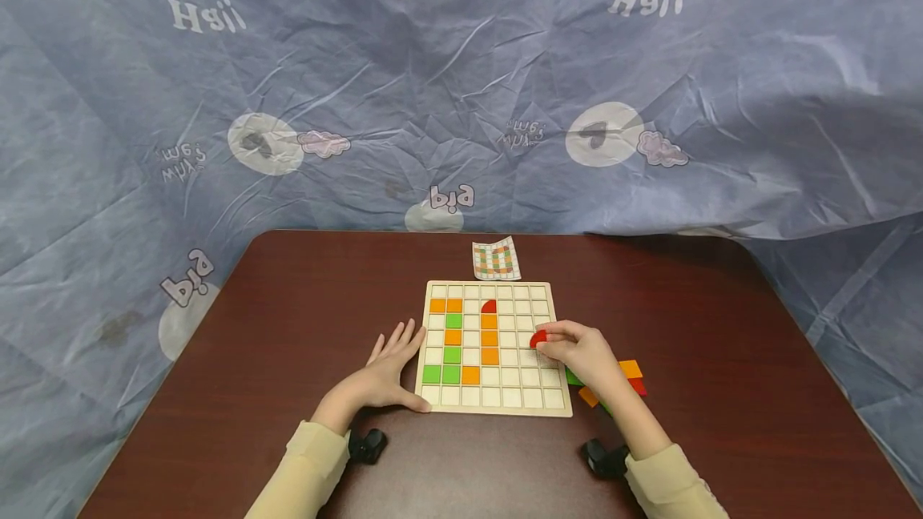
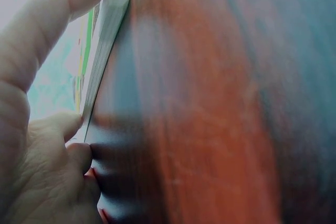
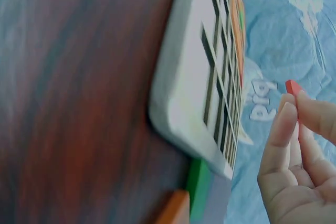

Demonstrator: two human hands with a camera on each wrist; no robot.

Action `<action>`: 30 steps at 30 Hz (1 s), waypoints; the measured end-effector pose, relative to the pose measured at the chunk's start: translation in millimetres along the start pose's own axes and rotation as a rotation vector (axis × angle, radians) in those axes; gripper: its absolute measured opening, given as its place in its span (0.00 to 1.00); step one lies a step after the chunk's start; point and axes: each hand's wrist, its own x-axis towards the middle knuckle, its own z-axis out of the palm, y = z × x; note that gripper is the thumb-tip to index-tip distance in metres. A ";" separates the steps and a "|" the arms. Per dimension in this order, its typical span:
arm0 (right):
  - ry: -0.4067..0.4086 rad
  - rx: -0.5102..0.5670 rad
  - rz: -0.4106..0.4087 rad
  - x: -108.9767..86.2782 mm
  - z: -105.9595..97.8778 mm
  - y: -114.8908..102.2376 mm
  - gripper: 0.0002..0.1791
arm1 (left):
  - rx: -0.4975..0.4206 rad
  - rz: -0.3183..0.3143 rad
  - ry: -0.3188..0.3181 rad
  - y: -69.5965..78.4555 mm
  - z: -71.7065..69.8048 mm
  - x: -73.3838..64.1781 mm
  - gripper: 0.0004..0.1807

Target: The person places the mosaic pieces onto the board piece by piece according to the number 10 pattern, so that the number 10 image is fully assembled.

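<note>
"How do things stand?"

"Right hand pinches a red piece above the right side of the board; left hand, fingers spread, touches its left edge."

"Risks?"

"A slack pinch could drop it askew; a dipping forearm could scatter the pile."

L grip: fgrs spread, thumb wide | R grip: thumb-fgr pinch | arms angled inwd
</note>
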 end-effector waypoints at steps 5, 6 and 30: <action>0.011 -0.027 -0.056 0.0 18.1 -2.6 0.12 | 0.006 0.000 -0.002 0.9 -0.8 -0.3 0.68; 0.015 -0.041 -0.071 -0.2 21.6 -3.5 0.10 | 0.007 0.001 -0.002 1.0 -0.9 -0.4 0.68; -0.082 -0.374 -0.257 -6.0 70.9 -14.2 0.05 | 0.021 -0.001 0.000 1.3 -0.7 0.3 0.68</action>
